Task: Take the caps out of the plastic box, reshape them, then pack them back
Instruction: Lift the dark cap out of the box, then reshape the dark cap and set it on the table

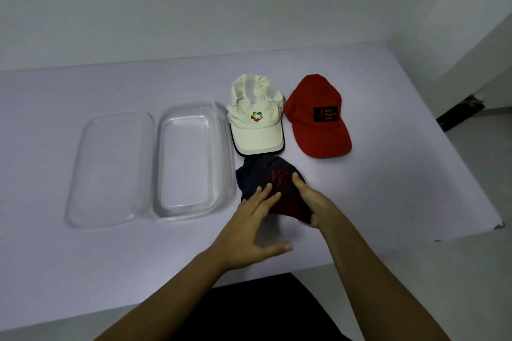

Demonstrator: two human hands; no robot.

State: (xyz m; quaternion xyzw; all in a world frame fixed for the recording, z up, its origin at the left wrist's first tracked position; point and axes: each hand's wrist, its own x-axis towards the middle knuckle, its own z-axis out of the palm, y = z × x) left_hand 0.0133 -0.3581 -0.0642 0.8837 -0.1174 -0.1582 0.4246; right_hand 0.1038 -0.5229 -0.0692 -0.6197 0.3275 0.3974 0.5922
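A clear plastic box (227, 163) lies open and empty on the table, its lid (110, 169) flat to its left. Right of the box lie a cream cap (256, 124) with a coloured logo and a red cap (315, 116) with a black patch. In front of them sits a dark navy and red cap (266, 174). My left hand (255, 227) rests flat, fingers spread, on that cap's near left side. My right hand (313, 202) grips its right edge and brim.
The white table (83, 257) ends at a front edge near my body and at a right edge, beyond which the floor shows. A white wall stands behind the table.
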